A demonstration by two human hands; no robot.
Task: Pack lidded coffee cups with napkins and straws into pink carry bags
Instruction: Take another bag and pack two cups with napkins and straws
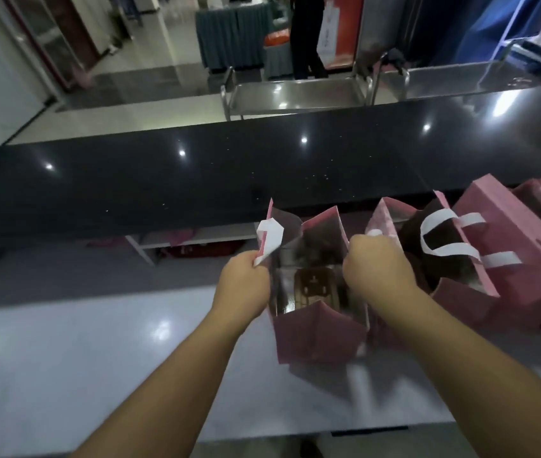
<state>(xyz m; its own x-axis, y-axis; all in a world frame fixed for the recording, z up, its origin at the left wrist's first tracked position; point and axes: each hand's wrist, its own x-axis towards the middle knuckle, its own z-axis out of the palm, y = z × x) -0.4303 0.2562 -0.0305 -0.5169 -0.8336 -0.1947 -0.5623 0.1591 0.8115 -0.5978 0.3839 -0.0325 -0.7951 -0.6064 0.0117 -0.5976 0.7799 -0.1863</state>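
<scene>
A pink carry bag (315, 338) stands open on the white counter in front of me. My left hand (246, 279) grips its left top edge by the white handle. My right hand (378, 262) grips its right top edge. Between them the bag's mouth is spread wide. Deep inside lies a brown lidded cup (315, 289), seen from above. Right beside it stands a second open pink bag (454, 292) with white handles, its inside dark.
Further pink bags (510, 246) lean at the right. A raised black glossy counter (196, 180) runs across behind the bags. Beyond it stand steel trolleys (295, 90), and a person stands at the back. The white worktop (97, 352) stretches to my left.
</scene>
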